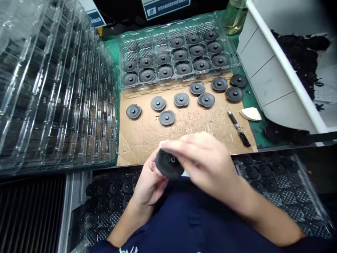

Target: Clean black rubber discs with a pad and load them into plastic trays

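Observation:
Close to my body, my left hand (150,184) holds a dark grey round rubber disc (168,164) from below, fingers curled round its edge. My right hand (207,161) comes over the disc from the right, its fingers pinching the top rim. The right hand is smeared by motion. Several like discs (181,99) lie loose on a cardboard sheet (147,135) ahead of my hands. Behind them a clear plastic tray (123,82) has discs seated in most pockets, with a few pockets at its left rear bare.
A tall stack of clear trays (52,88) fills the left side. A white bin (265,66) with black parts stands at the right. A black pen-like tool (239,128) and a white wedge (250,114) lie right of the cardboard. Filled trays (279,175) sit near my lap.

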Demonstrator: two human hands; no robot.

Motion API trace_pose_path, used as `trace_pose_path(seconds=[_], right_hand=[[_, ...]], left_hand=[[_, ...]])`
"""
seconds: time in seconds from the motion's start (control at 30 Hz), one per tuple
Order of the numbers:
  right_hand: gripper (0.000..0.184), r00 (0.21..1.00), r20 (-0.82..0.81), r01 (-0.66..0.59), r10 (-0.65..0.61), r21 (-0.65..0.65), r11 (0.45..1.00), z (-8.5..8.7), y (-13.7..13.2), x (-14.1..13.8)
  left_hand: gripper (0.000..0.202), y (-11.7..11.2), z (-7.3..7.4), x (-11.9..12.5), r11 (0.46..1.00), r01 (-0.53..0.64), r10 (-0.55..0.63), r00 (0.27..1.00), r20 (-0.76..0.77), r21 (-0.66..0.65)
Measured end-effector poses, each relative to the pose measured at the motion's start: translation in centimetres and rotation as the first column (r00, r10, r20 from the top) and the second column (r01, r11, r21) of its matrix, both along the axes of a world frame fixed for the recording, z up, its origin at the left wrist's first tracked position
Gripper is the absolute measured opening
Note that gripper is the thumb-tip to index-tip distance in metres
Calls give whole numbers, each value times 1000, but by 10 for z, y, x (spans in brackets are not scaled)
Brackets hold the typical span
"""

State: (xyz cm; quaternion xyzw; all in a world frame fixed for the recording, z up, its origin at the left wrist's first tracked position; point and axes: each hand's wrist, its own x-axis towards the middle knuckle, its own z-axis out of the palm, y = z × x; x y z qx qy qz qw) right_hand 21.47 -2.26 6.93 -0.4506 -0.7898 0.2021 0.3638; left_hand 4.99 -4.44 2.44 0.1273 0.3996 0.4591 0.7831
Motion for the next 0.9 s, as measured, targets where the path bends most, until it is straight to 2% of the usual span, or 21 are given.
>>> trace_pose_path(seconds=[0.07,0.1,0.17,0.2,0.27,0.33,0.37,0.47,0.53,0.6,0.7,0.77,0.8,0.83,0.9], right_hand=[[22,992,113,61,-54,-64,996,1,-3,-5],[23,991,107,81,-74,-59,995,-1,-4,-7],[24,997,-25,74,-75,-27,997,-8,-2,-10],[24,993,-99,66,-71,-52,996,-13,0,-10],[21,981,-162,67,-104,-217,974,-31,5,-6],[19,978,-129,97,-162,-402,911,-57,8,4],[19,977,-110,115,-182,-447,887,-73,8,11],[20,973,-71,165,-220,-452,876,-111,2,26],[19,973,-61,174,-225,-447,877,-116,-4,30],[19,967,-73,189,-245,-439,878,-100,-8,27],[22,958,-150,183,-245,-341,922,-50,-15,8],[24,970,-220,70,-101,-146,987,-17,-21,-8],[25,974,-226,0,-13,-56,998,-5,-24,-15],[25,975,-207,-81,76,-14,997,4,-27,-21],[23,969,-123,-224,213,-79,971,12,-30,-28]], left_hand=[[49,-5,-3,-1,999,-31,31,999,-12,-6],[49,-7,-4,-2,1000,-29,29,999,-19,-3],[44,-9,-6,-2,1000,-22,23,999,-42,13],[42,-10,-7,-2,999,-25,27,998,-48,30],[44,-11,-8,-3,998,-31,32,999,-28,48],[52,-12,-8,-6,998,-43,42,999,9,38],[56,-12,-8,-8,999,-46,46,999,25,25],[63,-17,-6,-13,999,-46,46,996,74,4],[61,-20,-4,-13,999,-38,36,994,105,14],[55,-23,-1,-12,999,-35,30,992,124,39],[51,-25,2,-8,996,-48,39,992,123,72],[54,-27,1,-6,996,-51,44,994,97,68],[56,-27,0,-6,997,-50,45,996,79,65],[57,-28,-1,-6,997,-48,44,997,56,65],[58,-30,-3,-5,997,-43,43,999,6,59]])
